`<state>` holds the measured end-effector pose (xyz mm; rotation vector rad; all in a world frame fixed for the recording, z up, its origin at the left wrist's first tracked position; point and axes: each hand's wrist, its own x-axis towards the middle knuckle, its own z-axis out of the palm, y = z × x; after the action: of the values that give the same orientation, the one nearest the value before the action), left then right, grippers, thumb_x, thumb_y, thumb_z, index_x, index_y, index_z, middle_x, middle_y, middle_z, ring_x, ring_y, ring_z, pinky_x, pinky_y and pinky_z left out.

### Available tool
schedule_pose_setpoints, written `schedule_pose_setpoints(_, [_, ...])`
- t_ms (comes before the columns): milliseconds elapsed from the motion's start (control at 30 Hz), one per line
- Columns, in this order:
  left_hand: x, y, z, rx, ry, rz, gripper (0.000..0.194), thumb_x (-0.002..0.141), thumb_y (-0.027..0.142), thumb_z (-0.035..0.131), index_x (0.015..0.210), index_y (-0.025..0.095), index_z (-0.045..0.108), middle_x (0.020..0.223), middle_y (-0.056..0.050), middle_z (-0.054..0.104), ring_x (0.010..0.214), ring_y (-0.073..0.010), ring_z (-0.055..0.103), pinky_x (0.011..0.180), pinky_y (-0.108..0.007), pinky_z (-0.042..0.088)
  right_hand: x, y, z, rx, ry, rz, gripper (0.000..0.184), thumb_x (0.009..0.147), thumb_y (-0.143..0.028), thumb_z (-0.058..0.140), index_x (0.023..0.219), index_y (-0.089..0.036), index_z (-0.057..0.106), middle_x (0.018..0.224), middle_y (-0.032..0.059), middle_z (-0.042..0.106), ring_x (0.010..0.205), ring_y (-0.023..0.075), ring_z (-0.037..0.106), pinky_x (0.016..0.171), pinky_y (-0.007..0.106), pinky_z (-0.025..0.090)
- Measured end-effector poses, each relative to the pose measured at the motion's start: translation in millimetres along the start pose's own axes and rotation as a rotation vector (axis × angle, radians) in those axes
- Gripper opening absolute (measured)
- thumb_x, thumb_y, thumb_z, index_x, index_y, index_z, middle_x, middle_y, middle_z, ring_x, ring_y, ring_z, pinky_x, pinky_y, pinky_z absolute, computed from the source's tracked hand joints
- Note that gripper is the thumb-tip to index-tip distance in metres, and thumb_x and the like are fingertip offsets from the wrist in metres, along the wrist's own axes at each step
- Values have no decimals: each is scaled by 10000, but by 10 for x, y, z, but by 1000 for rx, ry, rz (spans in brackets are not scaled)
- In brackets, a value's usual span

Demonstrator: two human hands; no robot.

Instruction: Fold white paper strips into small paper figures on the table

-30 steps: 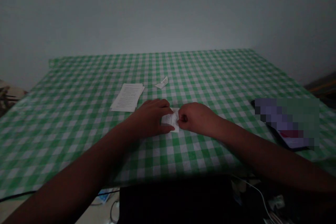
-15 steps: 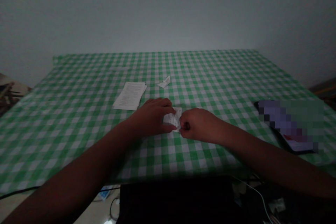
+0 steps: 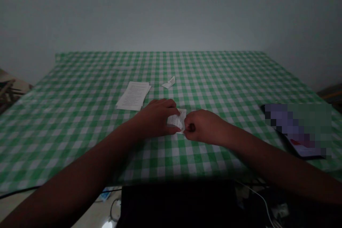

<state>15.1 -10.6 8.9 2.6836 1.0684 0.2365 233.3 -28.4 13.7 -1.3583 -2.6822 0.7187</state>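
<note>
- Taking a clock face laid flat with twelve toward the wall and the small paper at its centre, a dark shape [image 3: 176, 203] sits at six o'clock, beyond the near edge of the cloth-covered counter [image 3: 160, 164]; it is too dim to name.
- The left hand [image 3: 157, 118] comes in from nine o'clock, its thumb and forefinger spread apart and resting on the paper; the other fingers arch over the cloth.
- The right hand [image 3: 204, 126] meets it from three o'clock, fingers curled in, thumb and forefinger tips brought together in what looks like a pinch on the paper's right-hand edge; the exact grip is hidden.
- The small paper [image 3: 176, 122] lies on the cloth between the hands; it is white, printed with fine lines, partly covered, and seems doubled over near its four o'clock corner; the print is too small to read.
- The step in hand looks like folding or creasing that corner; the next move calls for the left fingers to hold the sheet steady and the right to press the edge flat.
- A dark-edged device [image 3: 291, 128], partly blurred out, lies well off at three o'clock.
- Printed sheets [image 3: 133, 95] lie stacked near the left hand at ten o'clock.
- A folded paper piece [image 3: 169, 83] sits at twelve o'clock, short of the pale wall [image 3: 171, 14].
</note>
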Motion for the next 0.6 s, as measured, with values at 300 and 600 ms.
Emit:
schedule_pose_setpoints(300, [-13, -8, 9, -4, 2, 2, 448, 788, 465, 748, 1170, 252, 652, 1209, -41, 601, 1115, -244, 572, 958, -388, 394, 15, 42, 0, 39, -16, -19, 100, 767, -263, 681, 688, -204, 679, 677, -22, 670, 594, 99, 544, 550, 256, 317])
schedule_pose_setpoints(600, [-6, -1, 17, 6, 11, -3, 453, 784, 468, 753, 1171, 255, 652, 1206, -38, 602, 1108, -243, 573, 956, -388, 396, 50, 8, 12, 30, 39, 85, 104, 747, -253, 702, 666, -195, 673, 657, -12, 654, 556, 101, 513, 510, 261, 302])
